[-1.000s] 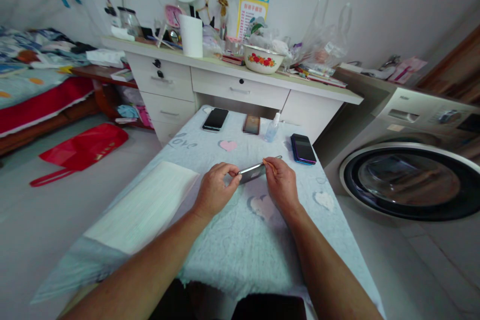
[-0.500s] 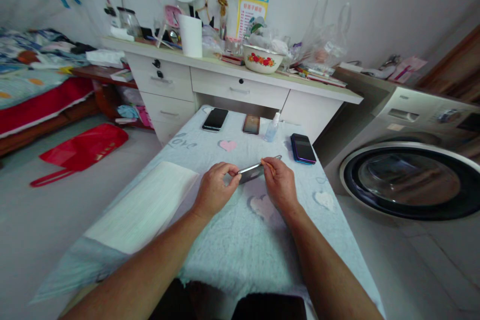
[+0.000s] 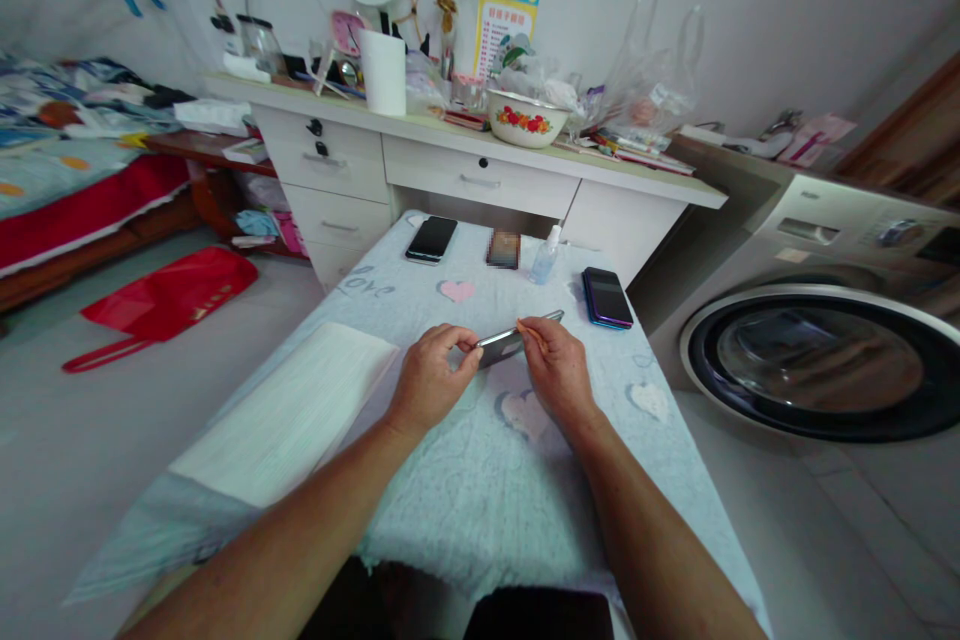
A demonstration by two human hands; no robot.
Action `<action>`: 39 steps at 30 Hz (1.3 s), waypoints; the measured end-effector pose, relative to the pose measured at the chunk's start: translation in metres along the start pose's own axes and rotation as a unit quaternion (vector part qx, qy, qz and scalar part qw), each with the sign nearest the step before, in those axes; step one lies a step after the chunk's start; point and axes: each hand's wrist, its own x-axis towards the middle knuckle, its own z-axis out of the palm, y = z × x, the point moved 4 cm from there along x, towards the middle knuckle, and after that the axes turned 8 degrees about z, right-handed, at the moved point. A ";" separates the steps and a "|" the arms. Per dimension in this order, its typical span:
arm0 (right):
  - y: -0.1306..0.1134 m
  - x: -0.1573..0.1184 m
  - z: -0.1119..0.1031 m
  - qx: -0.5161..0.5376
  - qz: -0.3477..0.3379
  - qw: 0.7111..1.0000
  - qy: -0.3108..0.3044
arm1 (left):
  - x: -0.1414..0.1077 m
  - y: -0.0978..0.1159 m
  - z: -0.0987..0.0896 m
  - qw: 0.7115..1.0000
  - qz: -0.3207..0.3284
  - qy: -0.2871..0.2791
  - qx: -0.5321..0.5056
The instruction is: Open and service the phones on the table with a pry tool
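A dark smartphone (image 3: pixel 501 350) with a silvery edge is held tilted on its side above the cloth-covered table (image 3: pixel 480 480). My left hand (image 3: pixel 435 370) pinches its near left corner between thumb and fingers. Along the upper edge, toward the far end, my right hand (image 3: pixel 556 365) has its fingers closed on the phone. A small orange-tinted spot shows at the right fingertips; I cannot tell what it is. Beyond the hands stand a clear spray bottle (image 3: pixel 545 257) and a black phone with a purple-blue edge (image 3: pixel 607 298).
Another black phone (image 3: pixel 432 239) and a small blurred rectangular item (image 3: pixel 503 248) lie at the table's far end. A folded white cloth (image 3: pixel 289 410) lies at left. Behind stands a white desk (image 3: pixel 480 170), with a washing machine (image 3: pixel 817 350) at right and a red bag (image 3: pixel 169 295) on the floor.
My right fingers have slid slightly left along the phone's upper edge, baring more of its far end. My left hand keeps its pinch on the corner.
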 end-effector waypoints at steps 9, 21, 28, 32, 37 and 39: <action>0.001 -0.001 0.001 0.004 0.002 1.000 -0.006 | 0.000 -0.001 0.002 1.000 0.003 0.001 -0.003; 0.004 -0.001 0.003 0.020 0.015 1.000 -0.014 | -0.001 -0.003 0.002 1.000 -0.003 -0.002 -0.001; 0.003 0.000 0.003 0.027 0.019 0.999 -0.014 | -0.002 -0.003 0.002 1.000 -0.004 -0.003 0.001; 0.003 0.000 0.003 0.028 0.023 0.999 -0.019 | -0.001 -0.002 0.002 1.000 -0.003 -0.003 0.001; 0.003 0.000 0.003 0.031 0.029 0.999 -0.020 | 0.000 -0.001 0.001 1.000 -0.002 -0.002 0.002; 0.004 0.000 0.004 0.033 0.031 0.999 -0.022 | 0.000 -0.001 0.001 1.000 -0.002 -0.002 0.004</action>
